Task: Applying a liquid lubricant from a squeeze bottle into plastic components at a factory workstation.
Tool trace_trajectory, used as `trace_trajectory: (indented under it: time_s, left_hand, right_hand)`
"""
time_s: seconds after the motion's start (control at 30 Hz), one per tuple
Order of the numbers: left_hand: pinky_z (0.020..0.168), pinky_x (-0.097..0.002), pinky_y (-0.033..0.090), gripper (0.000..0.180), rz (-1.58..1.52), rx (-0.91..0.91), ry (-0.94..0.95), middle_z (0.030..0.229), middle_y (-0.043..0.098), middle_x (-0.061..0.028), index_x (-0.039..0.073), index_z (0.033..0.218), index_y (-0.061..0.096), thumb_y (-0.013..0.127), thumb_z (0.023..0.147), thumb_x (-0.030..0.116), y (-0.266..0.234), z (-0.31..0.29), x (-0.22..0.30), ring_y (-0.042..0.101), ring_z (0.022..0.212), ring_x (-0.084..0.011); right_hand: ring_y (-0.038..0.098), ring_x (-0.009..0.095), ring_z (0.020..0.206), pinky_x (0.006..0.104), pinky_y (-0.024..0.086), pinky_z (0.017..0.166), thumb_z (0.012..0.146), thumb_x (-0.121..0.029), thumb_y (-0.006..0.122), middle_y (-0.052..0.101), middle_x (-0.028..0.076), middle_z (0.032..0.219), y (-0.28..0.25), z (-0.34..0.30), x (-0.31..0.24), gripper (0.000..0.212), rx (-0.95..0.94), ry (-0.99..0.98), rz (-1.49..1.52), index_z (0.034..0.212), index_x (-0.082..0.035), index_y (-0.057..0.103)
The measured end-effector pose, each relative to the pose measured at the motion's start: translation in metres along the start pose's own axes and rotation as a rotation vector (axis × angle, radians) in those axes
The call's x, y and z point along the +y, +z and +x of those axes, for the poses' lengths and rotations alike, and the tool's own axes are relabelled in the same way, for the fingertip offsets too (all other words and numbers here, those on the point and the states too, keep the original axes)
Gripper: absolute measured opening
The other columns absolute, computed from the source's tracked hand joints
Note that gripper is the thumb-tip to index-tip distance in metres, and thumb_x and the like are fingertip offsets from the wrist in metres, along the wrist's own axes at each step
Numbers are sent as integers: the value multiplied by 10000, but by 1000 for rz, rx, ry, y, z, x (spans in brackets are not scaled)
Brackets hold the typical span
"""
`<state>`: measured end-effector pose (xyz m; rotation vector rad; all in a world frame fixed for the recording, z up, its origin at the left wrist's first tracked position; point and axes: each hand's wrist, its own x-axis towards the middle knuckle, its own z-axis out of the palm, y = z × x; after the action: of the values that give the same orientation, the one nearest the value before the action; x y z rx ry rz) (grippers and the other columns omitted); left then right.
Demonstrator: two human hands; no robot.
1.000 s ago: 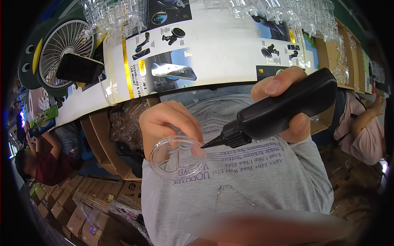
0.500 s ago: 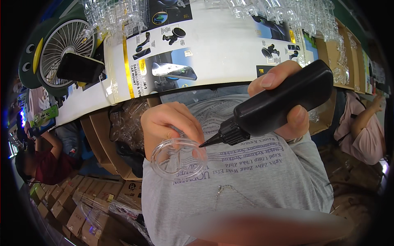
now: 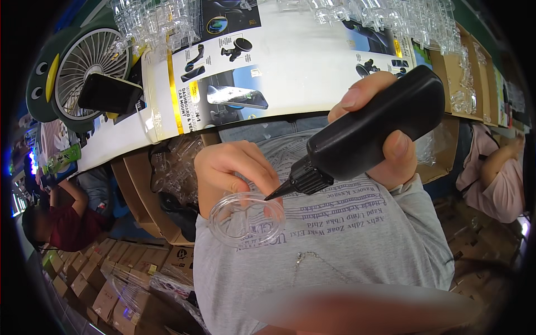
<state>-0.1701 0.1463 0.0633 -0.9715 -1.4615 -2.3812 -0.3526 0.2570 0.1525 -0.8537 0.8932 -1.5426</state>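
Observation:
My left hand (image 3: pixel 231 167) pinches a clear round plastic part (image 3: pixel 245 223), ring-shaped, in front of my grey shirt. In my right hand (image 3: pixel 399 153) lies a black squeeze bottle (image 3: pixel 379 123), tilted down to the left, with my fingers on either side of it. Its ribbed cap narrows to a thin nozzle, and the tip meets or nearly meets the upper right rim of the clear part. Whether anything flows from the tip is too small to tell.
Ahead is a worktable (image 3: pixel 296 61) covered with printed cardboard. Heaps of clear plastic parts (image 3: pixel 391 22) line its far side. A fan (image 3: pixel 92 61) with a dark phone (image 3: pixel 109 95) stands left. An open carton (image 3: pixel 173 173) holds clear parts. People sit at both sides.
The black bottle and my right hand have shifted slightly left and down. The clear part has moved a little right, and the nozzle stays at its rim.

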Motion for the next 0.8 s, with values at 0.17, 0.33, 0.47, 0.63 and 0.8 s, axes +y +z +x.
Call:
trace_trajectory:
  time_s: [0.17,0.33,0.47,0.63,0.8]
  left_hand:
    - [537,-324,481,398,-48,8,14,864,599,-263,-132,946,577,509,895,256,2,2,-5,633,684,-322]
    - [569,-324,488,375,-30,11,-16,892,609,-249,-112,966,583,508,896,249,4,4,-2,638,721,-311]
    - [556,-318,483,372,-27,-12,-26,886,611,-239,-112,969,581,506,897,245,3,4,-1,635,700,-303]
    - [524,-297,456,381,-7,60,56,846,615,-210,-120,973,575,487,907,244,8,4,-6,617,639,-261]
    - [495,-288,435,393,-30,31,12,807,610,-190,-125,979,573,475,912,250,7,-4,-10,600,596,-228]
  right_hand:
    - [606,148,649,224,506,546,721,-460,678,576,95,734,1,0,1,592,34,1,13,1003,21,480]
    - [616,158,687,228,515,581,697,-468,694,578,109,772,4,2,-1,614,34,61,2,989,32,491]
    - [616,158,696,228,513,589,687,-478,696,577,108,780,5,3,-1,624,28,101,7,981,35,497]
    - [612,146,694,223,507,591,685,-500,686,577,107,798,6,5,-4,637,24,111,-36,981,34,503]
    - [610,141,718,218,505,615,686,-520,675,574,103,826,5,8,-3,654,-2,111,-64,994,31,505]
